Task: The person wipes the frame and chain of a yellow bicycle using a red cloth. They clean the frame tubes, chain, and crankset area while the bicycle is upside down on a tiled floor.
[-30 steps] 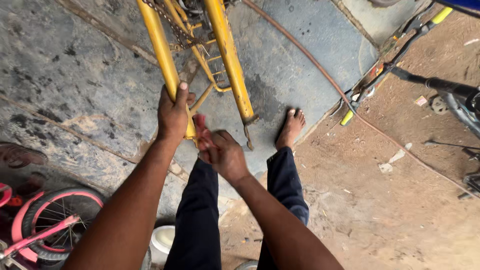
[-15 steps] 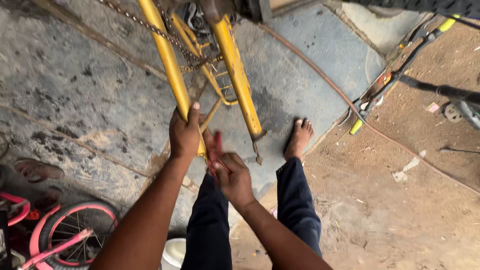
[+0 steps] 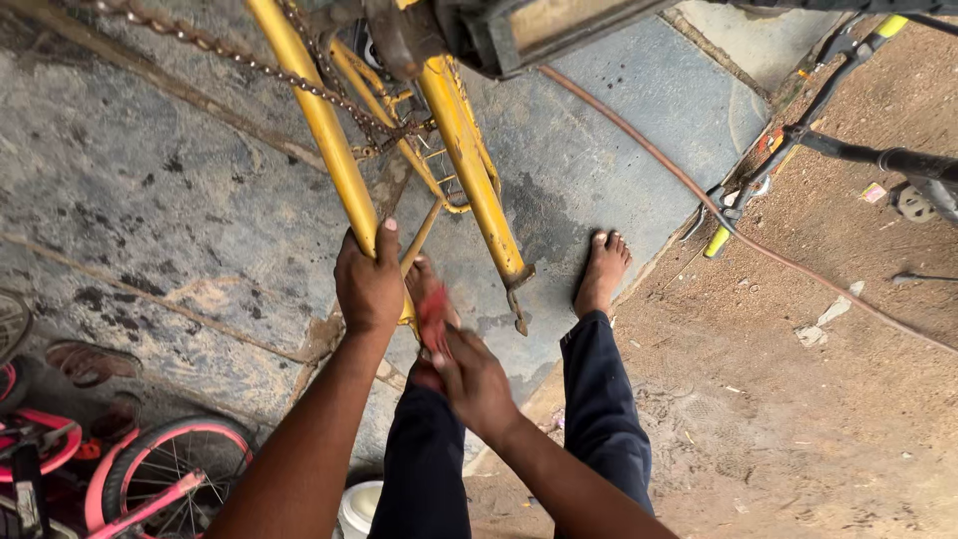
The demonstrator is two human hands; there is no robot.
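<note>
A yellow bicycle frame [image 3: 469, 170] stands in front of me, its two rear tubes pointing down toward the concrete floor. My left hand [image 3: 369, 284] is wrapped around the left yellow tube near its lower end. Just below and to the right, my right hand [image 3: 469, 374] grips a small red tool or rag [image 3: 433, 311] pressed against the end of that tube; it is blurred. A loose chain [image 3: 249, 62] hangs across the top of the frame. My bare foot [image 3: 603, 271] rests on the concrete by the right tube's end.
A pink child's bicycle with a small wheel [image 3: 165, 474] lies at the lower left beside a sandal [image 3: 85, 361]. A white bucket [image 3: 359, 507] sits between my legs. A brown hose [image 3: 718, 225] crosses onto bare dirt at right, near a black bicycle part with a yellow tip [image 3: 718, 240].
The view has shifted closer to the frame. My right hand has moved with the red thing against the tube's end, while my left hand keeps its hold on the tube.
</note>
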